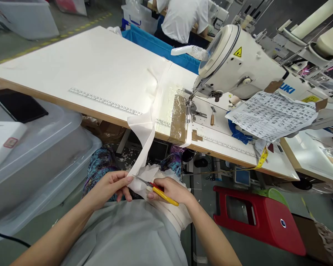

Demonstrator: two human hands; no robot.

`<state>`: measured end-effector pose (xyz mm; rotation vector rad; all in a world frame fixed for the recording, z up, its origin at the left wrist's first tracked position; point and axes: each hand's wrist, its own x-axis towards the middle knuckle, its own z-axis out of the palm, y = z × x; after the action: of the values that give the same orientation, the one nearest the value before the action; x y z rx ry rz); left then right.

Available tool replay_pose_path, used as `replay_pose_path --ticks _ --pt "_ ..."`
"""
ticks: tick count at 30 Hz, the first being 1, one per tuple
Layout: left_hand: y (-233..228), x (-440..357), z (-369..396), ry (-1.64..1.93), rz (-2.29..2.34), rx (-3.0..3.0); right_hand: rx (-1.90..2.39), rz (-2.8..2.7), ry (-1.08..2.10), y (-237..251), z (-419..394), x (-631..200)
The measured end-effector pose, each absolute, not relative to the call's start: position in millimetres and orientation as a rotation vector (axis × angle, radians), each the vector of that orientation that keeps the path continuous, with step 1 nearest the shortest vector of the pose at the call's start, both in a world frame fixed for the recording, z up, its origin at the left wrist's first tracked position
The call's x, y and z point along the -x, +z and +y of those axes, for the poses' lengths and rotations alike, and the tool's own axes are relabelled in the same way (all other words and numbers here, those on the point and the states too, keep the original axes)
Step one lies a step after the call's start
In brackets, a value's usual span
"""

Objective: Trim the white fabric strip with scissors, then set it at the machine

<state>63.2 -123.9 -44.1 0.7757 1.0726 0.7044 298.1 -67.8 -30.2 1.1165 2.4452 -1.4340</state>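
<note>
My left hand (115, 186) pinches the near end of a white fabric strip (144, 142) between thumb and forefinger. The strip runs up over the table edge and across the white tabletop. In my right hand (172, 188) is a pair of thread snips (165, 196) with yellow and red handles. Their thin metal blades point left and touch or nearly touch the strip beside my left fingertips. More white fabric (169, 212) lies bunched on my lap, under my right hand.
A sewing machine (238, 62) stands on the table (100, 62), with a written sheet (273, 112) hanging from it. A small screwdriver (212, 116) lies near the needle. Left are a plastic bin (44, 166) and phone (18, 105); right, a red stool (261, 220). A co-worker (183, 18) sits beyond.
</note>
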Motion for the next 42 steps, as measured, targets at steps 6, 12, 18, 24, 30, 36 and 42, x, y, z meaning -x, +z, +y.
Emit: replay_pose_path --ticks 6,12,18,24,30,36,42 --pt "-48.0 -60.7 -124.1 0.698 1.069 -0.792 -1.266 2.556 -1.115 -33.1 -74.3 -298.1" --pt "-50.5 -59.7 -122.6 0.688 1.041 -0.788 -1.3 2.612 -1.104 -37.1 -76.7 -297.9" --pt "-53.3 -59.2 -124.9 0.689 1.025 -0.758 -1.326 2.617 -1.045 -37.5 -78.0 -298.3" --pt "-53.3 -57.3 -125.7 0.687 1.042 -0.76 -1.296 2.64 -0.89 -32.5 -76.9 -290.9" --pt "-52.4 -60.0 -125.5 0.653 1.069 -0.788 -1.33 2.638 -0.872 -36.1 -76.3 -282.2" --pt "-55.0 -45.4 -116.6 0.563 1.256 -1.08 -1.476 2.609 -1.156 -40.5 -84.8 -298.0" --pt "-63.4 -41.5 -57.0 0.995 1.807 -1.784 -1.596 2.569 -1.405 -44.1 -103.4 -310.1"
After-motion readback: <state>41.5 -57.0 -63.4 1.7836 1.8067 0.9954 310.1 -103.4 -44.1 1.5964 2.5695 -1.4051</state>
